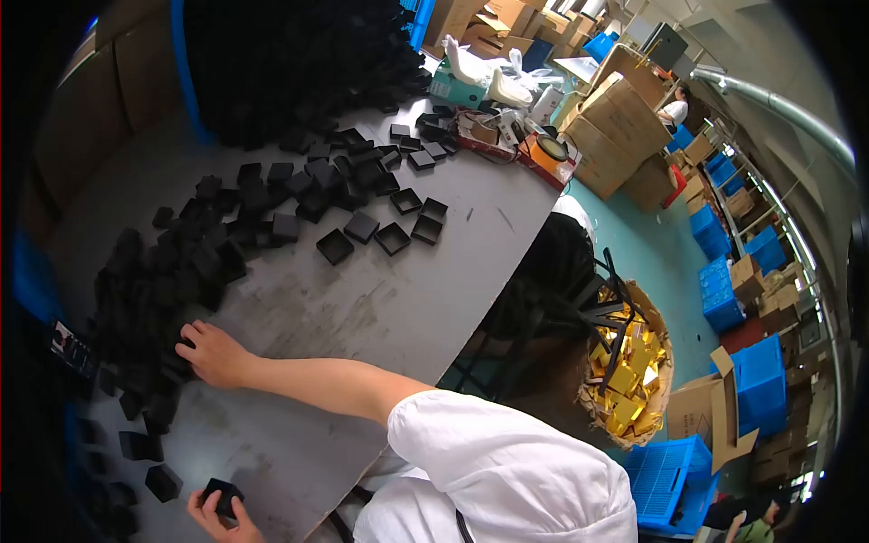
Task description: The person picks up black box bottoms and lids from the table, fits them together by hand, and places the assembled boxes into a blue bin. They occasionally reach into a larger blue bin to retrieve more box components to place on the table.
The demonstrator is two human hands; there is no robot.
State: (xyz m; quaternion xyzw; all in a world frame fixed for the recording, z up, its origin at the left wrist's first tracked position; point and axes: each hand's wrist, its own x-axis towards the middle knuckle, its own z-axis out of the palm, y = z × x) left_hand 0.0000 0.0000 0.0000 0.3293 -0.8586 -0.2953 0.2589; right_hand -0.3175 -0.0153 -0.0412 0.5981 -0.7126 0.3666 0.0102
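My left hand [226, 520], low in the view, is closed around a small black box [221, 496], thumb on one side and fingers on the other. My right hand [215, 355] reaches to the edge of a heap of black boxes [190, 262] on the grey table. Its fingers are bent in against the dark pieces, and what they grip is hidden. Beside my left hand lie loose black boxes, one of them a tilted box [163, 483]. Farther along, several open square boxes, such as this black tray-like half [393, 238], rest apart from the heap.
A large mass of black pieces [299, 63] fills a blue-edged crate at the back. A red tray [489, 145] holds tape and tools at the table's far corner. Right of the table stands a sack of gold boxes [629, 380]. Blue crates [670, 480] and cartons line the floor.
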